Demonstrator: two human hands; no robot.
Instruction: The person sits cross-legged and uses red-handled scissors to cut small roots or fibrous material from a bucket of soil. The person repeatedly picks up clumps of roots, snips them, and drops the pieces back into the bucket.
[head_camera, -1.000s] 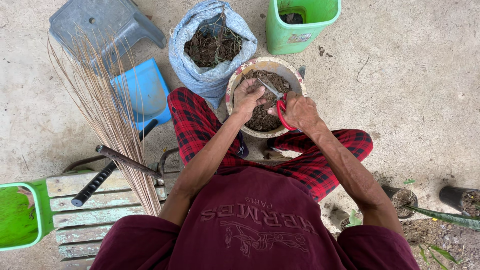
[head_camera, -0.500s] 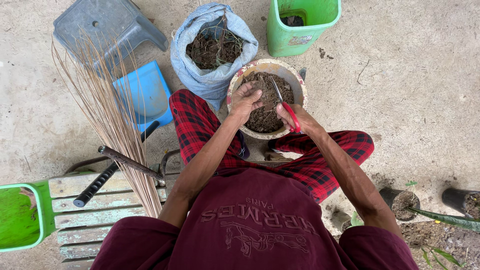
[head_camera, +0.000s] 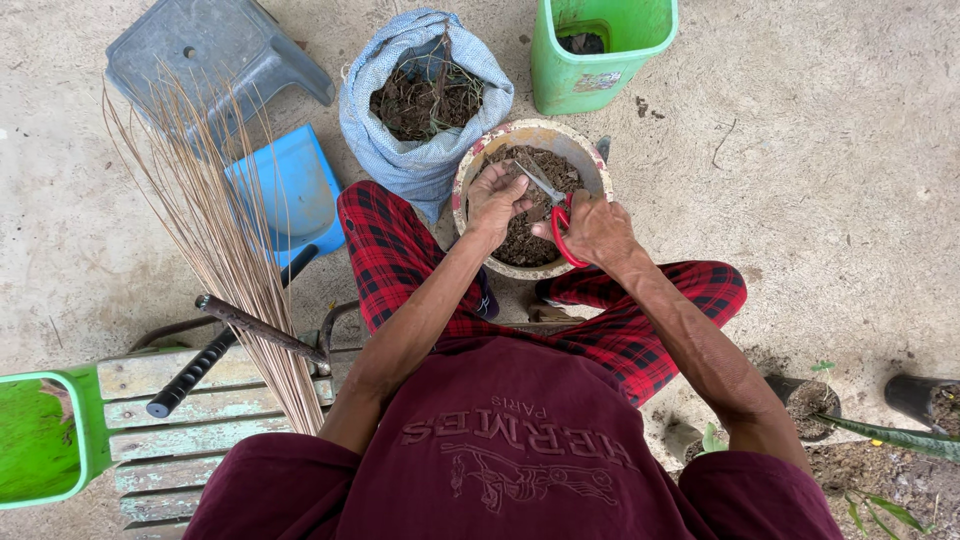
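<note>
My right hand (head_camera: 598, 228) clamps red-handled scissors (head_camera: 553, 208), blades apart over round basin (head_camera: 470, 175) between my knees. My left hand (head_camera: 495, 196) pinches root clump in basin, fingers together. Basin roughly half full of chopped brown fibre; sack (head_camera: 425, 160) at 11 o'clock holds plenty uncut.

1. The grey plastic stool (head_camera: 205, 55) at upper left is cut by the top edge.
2. The green plastic bucket (head_camera: 600, 50) at top centre loses its rim there.
3. The red-handled scissors (head_camera: 556, 215) are partly hidden inside the right hand (head_camera: 597, 228).
4. What the left hand (head_camera: 495, 198) pinches is too small to tell.
5. The black nursery pot (head_camera: 920, 398) at lower right is cropped.
</note>
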